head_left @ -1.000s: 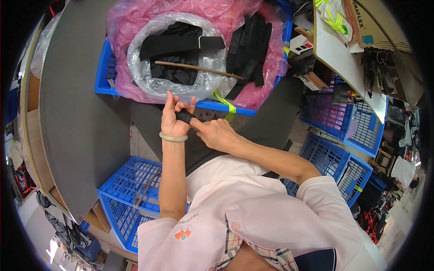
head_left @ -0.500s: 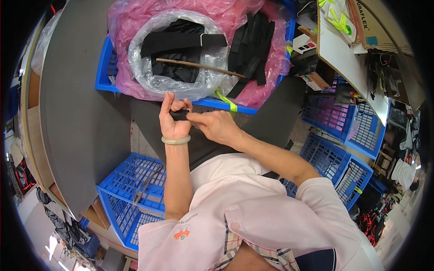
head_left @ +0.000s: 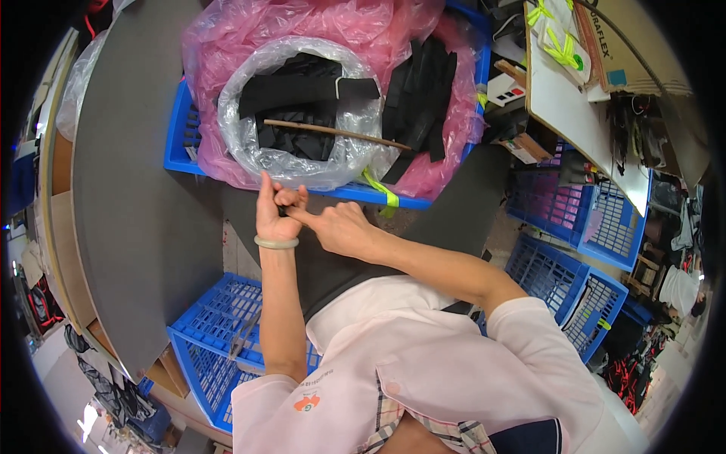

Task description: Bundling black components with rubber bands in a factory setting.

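My left hand [head_left: 274,216], a bangle at its wrist, is curled with the palm up around a small black piece [head_left: 283,211], perhaps a strip of fabric or webbing; fingers hide most of it. My right hand [head_left: 342,233] comes in from the right, its fingers folded and its index finger and thumb meeting that piece at the left palm. Just beyond both hands stands a clear plastic bag [head_left: 355,163] with its rim rolled back, full of black strips [head_left: 299,144]. Across its mouth lie a wide black band [head_left: 287,91] and a thin wooden stick [head_left: 333,132].
A blue crate [head_left: 178,155] lined with pink plastic [head_left: 227,19] holds the bag and more black strips [head_left: 420,106]. To my left rises a grey panel [head_left: 128,189]. Other blue crates [head_left: 219,310] stand at lower left and right. A white board [head_left: 563,113] juts in at upper right.
Both hands have shifted slightly down and left, closer to my body. Less of the black piece shows between the fingers now.
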